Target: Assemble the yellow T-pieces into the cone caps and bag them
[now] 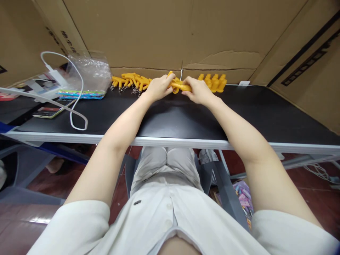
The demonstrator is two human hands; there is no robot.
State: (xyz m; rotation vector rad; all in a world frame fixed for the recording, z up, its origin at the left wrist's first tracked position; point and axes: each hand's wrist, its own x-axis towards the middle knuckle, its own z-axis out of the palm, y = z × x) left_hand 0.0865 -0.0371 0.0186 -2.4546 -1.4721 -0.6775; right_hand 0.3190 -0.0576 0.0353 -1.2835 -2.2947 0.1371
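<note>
Both of my hands meet at the far middle of a black table (172,117). My left hand (158,87) and my right hand (198,90) are closed on the same small yellow plastic piece (180,86), pinched between them. To the left of my left hand lies a heap of several yellow pieces with metal chains (130,82). A short row of plain yellow pieces (214,82) rests to the right of my right hand, against the cardboard.
Cardboard walls (164,32) close off the back and right side. At the left stand a clear plastic bag (89,72) on a colourful stack (79,94), a white charger with looping cable (77,117), and a phone (47,112).
</note>
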